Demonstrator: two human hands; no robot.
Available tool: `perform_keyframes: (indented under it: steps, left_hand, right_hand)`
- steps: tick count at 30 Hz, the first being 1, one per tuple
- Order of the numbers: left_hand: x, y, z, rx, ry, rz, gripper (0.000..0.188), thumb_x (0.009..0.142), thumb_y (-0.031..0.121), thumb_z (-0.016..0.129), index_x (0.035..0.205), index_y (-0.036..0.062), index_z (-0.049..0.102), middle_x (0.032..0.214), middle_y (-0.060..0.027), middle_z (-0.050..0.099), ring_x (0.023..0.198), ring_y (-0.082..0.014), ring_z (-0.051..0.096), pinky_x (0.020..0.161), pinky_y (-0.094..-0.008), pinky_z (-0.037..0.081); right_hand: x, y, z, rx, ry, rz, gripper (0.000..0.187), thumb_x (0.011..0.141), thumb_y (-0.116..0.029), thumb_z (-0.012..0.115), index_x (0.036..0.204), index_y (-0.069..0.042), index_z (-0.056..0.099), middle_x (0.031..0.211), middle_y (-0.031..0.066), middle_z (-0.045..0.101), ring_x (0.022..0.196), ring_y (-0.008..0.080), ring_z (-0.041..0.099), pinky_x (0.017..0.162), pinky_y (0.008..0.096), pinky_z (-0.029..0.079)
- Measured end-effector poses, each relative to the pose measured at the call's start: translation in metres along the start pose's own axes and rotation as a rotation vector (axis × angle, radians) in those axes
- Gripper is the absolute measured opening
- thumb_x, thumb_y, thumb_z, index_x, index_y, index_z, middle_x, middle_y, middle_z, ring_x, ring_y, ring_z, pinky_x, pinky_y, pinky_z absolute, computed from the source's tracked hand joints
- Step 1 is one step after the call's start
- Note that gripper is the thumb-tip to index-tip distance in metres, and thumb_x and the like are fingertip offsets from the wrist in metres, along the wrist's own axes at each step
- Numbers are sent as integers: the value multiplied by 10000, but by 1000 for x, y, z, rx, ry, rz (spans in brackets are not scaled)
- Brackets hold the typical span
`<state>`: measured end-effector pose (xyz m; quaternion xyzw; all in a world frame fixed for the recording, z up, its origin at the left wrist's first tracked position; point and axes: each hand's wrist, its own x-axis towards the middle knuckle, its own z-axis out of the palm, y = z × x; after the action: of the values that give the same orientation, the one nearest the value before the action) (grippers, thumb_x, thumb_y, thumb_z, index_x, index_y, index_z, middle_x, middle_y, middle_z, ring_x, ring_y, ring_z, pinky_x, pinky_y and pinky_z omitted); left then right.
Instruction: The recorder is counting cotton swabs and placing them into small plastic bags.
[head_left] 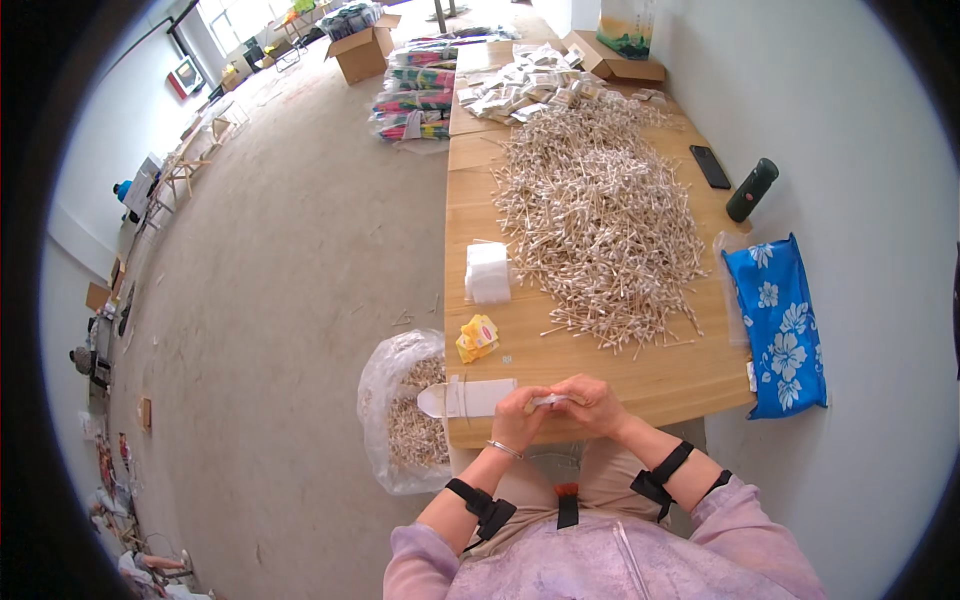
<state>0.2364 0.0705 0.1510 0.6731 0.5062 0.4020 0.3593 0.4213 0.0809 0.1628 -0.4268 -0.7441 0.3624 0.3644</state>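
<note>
At the table's near edge, my left hand (517, 418) and my right hand (592, 403) are closed together. Pinched between their fingers is a small white item (550, 399); the fingers cover most of it, so its kind is unclear. Just left of my left hand lies a flat white strip (485, 398) with a rounded end and a band around it. Beyond it sit some yellow cards (478, 338) and a stack of small whitish bags (488, 272). A large heap of cotton swabs (610, 220) spreads over the middle of the table.
Small filled packets (530, 85) are piled at the far end, near a cardboard box (615, 62). Along the right stand a phone (709, 167), a dark bottle (752, 190) and a blue flowered package (778, 330). A clear plastic sack (378, 400) of swabs is beside the table's left edge.
</note>
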Motion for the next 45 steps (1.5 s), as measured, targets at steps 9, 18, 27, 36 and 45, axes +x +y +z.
perform_keyframes:
  steps: [9, 18, 27, 36, 45]
  left_hand:
    - [1, 4, -6, -40, 29, -50, 229, 709, 4, 725, 929, 26, 667, 870, -117, 684, 852, -223, 670, 764, -306, 519]
    - [1, -4, -5, -38, -26, -18, 211, 715, -1, 714, 917, 29, 660, 871, -119, 683, 837, -222, 671, 747, -304, 521]
    - [2, 7, -2, 16, 26, 34, 196, 726, 31, 702, 914, 38, 644, 867, -134, 669, 820, -287, 657, 728, -344, 521]
    - [1, 1, -12, 102, -9, 94, 178, 748, 85, 732, 917, 63, 681, 893, -124, 690, 812, -279, 675, 707, -328, 530]
    - [9, 7, -33, 256, 62, 317, 134, 826, 77, 654, 955, 69, 691, 953, -107, 695, 838, -285, 671, 723, -343, 536]
  right_hand:
    - [6, -9, -2, -42, 48, -44, 252, 742, -88, 733, 984, -54, 674, 955, 120, 680, 902, 276, 646, 792, 352, 510]
    - [4, -2, 4, -241, 105, -266, 186, 747, -108, 703, 928, -90, 667, 889, 83, 685, 809, 268, 654, 712, 353, 519]
    - [9, -6, 0, -323, 44, -279, 153, 749, -99, 695, 898, -92, 657, 857, 69, 666, 782, 263, 632, 690, 357, 515]
    - [11, -11, -8, -357, 19, -262, 155, 769, -136, 680, 923, -121, 679, 903, 67, 693, 779, 257, 659, 673, 363, 529]
    - [18, -8, 7, -291, 21, -161, 152, 826, -191, 645, 963, -139, 684, 868, 92, 690, 736, 267, 663, 632, 368, 526]
